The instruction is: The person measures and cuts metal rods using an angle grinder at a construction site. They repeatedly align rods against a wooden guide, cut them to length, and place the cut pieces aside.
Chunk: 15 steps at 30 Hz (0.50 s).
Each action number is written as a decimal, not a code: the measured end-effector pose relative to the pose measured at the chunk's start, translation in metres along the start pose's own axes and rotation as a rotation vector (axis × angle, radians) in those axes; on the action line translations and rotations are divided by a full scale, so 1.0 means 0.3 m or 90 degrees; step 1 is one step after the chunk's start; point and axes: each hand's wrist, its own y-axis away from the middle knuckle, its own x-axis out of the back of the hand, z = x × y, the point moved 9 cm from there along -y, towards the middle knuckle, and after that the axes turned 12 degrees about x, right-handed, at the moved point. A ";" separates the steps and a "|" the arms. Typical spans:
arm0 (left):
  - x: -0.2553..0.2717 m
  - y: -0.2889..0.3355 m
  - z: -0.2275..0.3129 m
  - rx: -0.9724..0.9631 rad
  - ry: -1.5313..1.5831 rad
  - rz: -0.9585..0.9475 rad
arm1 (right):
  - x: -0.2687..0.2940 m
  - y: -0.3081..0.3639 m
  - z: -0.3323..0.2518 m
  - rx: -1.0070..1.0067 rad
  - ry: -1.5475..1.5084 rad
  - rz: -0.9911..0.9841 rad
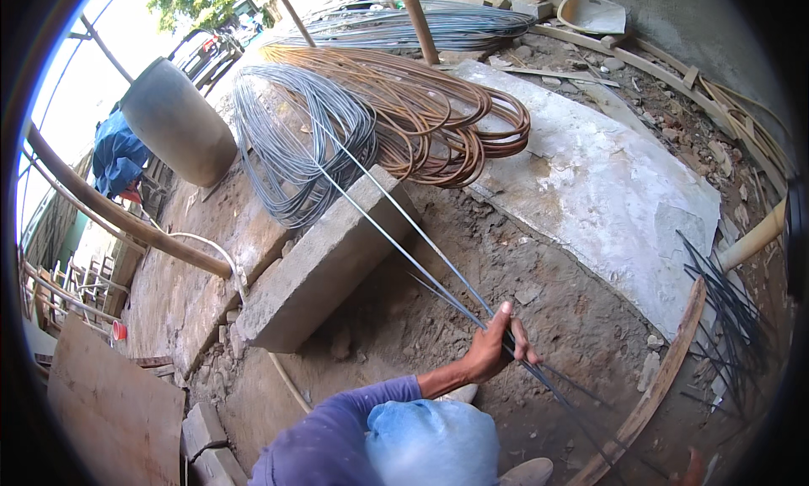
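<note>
My left hand [497,344], at the end of a purple sleeve, is closed around a few thin steel rods [447,294]. They run from the loosely coiled grey steel bars [278,132], across a concrete block [316,271], through my fist and down to the lower right. A bundle of rust-brown bent bars [421,107] lies beside the grey coil. At the lower right edge a blurred reddish-brown shape [693,467] may be part of my right hand; its fingers cannot be made out. Cut dark rods [729,326] lie in a loose pile on the right.
A long wooden plank [649,402] lies on the dirt between my left hand and the cut rods. Beyond it is a pale flat slab [590,191]. A large grey drum [179,123], a slanting wooden pole [126,212] and a brown board [114,402] stand on the left.
</note>
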 end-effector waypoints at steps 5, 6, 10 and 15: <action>-0.262 0.068 -0.262 0.215 -0.179 -0.108 | 0.230 -0.179 -0.933 0.335 -0.315 0.021; -0.336 0.083 -0.305 0.214 -0.293 -0.215 | 0.208 -0.175 -1.051 0.336 -0.347 -0.040; -0.443 0.101 -0.451 0.156 -0.506 -0.374 | 0.090 -0.180 -1.245 0.345 -0.435 0.012; -0.319 0.124 -0.527 0.330 -0.516 -0.382 | -0.097 -0.121 -1.069 0.336 -0.336 -0.134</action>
